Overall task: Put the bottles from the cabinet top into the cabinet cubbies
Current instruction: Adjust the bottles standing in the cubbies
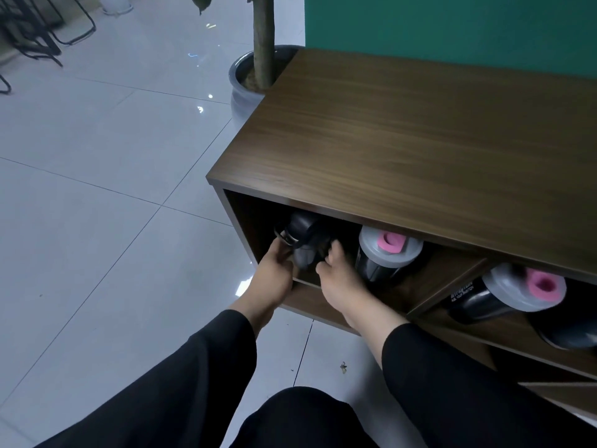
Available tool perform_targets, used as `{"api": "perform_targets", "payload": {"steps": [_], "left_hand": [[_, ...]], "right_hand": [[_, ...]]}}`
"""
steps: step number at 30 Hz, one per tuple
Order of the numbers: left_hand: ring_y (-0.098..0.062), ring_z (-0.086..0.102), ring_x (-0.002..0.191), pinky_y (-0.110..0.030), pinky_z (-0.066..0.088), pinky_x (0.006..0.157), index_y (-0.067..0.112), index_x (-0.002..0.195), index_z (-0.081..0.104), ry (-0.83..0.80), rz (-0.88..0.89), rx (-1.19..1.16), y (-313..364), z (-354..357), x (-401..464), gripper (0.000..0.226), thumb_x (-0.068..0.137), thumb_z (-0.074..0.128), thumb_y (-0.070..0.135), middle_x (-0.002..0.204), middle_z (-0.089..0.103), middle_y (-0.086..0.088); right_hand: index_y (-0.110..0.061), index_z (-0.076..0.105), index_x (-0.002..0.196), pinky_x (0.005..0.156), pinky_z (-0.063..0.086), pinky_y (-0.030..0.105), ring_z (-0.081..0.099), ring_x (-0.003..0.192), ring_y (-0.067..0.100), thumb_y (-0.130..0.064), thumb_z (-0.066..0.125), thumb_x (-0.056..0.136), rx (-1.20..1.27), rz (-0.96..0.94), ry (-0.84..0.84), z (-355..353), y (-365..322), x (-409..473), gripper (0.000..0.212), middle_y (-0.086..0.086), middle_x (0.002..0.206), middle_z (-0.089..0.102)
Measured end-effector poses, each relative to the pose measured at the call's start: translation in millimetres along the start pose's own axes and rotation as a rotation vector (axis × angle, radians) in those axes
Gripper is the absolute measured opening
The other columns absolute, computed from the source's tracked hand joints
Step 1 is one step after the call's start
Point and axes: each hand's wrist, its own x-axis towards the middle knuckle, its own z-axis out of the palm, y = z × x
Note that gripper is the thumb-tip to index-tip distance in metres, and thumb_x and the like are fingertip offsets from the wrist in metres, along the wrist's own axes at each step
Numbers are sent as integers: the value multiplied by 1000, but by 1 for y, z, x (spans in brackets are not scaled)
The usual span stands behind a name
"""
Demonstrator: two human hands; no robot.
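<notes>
A dark bottle with a carry loop [305,240] sits inside the leftmost cubby of the brown wooden cabinet [403,140]. My left hand [274,273] grips its left side and my right hand [339,273] holds its right side. Beside it in the same cubby stands a black bottle with a grey lid and pink cap [386,253]. A second black bottle with a grey lid and pink cap [510,292] lies in the cubby to the right. Below it, another dark bottle [568,334] shows partly. The cabinet top carries nothing in view.
A grey plant pot [242,88] with a thick trunk stands against the cabinet's far left corner. A green wall [452,27] runs behind the cabinet. Glossy white floor tiles [97,189] spread to the left, with black chair legs [38,37] far off.
</notes>
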Motion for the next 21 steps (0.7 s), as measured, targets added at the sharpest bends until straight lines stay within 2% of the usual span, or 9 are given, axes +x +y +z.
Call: {"api": "perform_targets", "payload": {"steps": [2, 4, 6, 8, 9, 11, 15, 19, 21], "left_hand": [[10, 61, 102, -6, 47, 78, 20, 139, 53, 45, -2, 3, -2, -3, -1, 66, 88, 30, -15, 116, 66, 16], [2, 61, 109, -13, 48, 86, 11, 145, 48, 61, 12, 4, -2, -6, 2, 61, 92, 31, -12, 131, 66, 5], [-5, 60, 124, -15, 46, 90, 17, 150, 46, 23, 20, 7, -3, -7, 6, 61, 95, 34, -8, 138, 65, 6], [8, 61, 113, -10, 44, 84, 22, 146, 51, -11, 20, 16, -1, -5, 7, 59, 96, 36, -6, 124, 68, 18], [13, 61, 107, -10, 44, 82, 24, 145, 52, -14, 22, 13, 0, -4, 7, 59, 96, 36, -5, 119, 68, 21], [10, 60, 105, -15, 44, 80, 24, 144, 52, -19, 20, -8, -1, -3, 7, 59, 95, 36, -5, 119, 69, 19], [3, 59, 118, -18, 44, 88, 23, 148, 49, -38, 30, -25, -8, -5, 11, 65, 94, 34, -9, 131, 67, 8], [-1, 60, 120, -16, 44, 88, 22, 147, 49, -43, 60, -55, -9, -2, 12, 63, 93, 34, -8, 129, 67, 9], [2, 62, 113, -11, 44, 84, 23, 145, 50, -24, 67, -69, -13, 2, 13, 61, 94, 35, -8, 125, 68, 13]], "right_hand": [[-25, 9, 159, 119, 22, 35, 29, 149, 20, -20, 39, 96, 47, 15, -19, -3, -5, -2, 70, 0, 161, 29], [-19, 15, 158, 113, 24, 27, 34, 140, 10, -9, 38, 98, 121, 25, -3, -3, -7, -5, 65, -6, 152, 34], [-20, 31, 150, 105, 34, 28, 46, 129, 11, -11, 41, 89, 173, -6, 49, 4, -3, -3, 62, 2, 151, 43], [-23, 41, 141, 101, 39, 26, 53, 126, 11, -20, 40, 76, 195, -32, 79, 15, 9, 5, 66, 6, 147, 48], [-26, 43, 139, 102, 41, 27, 55, 126, 11, -24, 39, 73, 200, -39, 75, 18, 16, 12, 66, 6, 145, 48], [-30, 44, 134, 106, 46, 36, 57, 123, 14, -31, 37, 69, 161, -47, 92, 22, 25, 22, 66, 5, 140, 50], [-31, 42, 139, 112, 42, 43, 53, 129, 13, -36, 36, 68, 115, -71, 92, 21, 30, 30, 71, 1, 144, 48], [-38, 40, 134, 110, 42, 50, 50, 129, 22, -48, 32, 60, 43, -44, 87, 28, 52, 55, 76, 2, 140, 47], [-40, 36, 139, 113, 38, 53, 44, 136, 26, -50, 32, 61, 10, -43, 90, 28, 51, 52, 79, 3, 145, 44]]}}
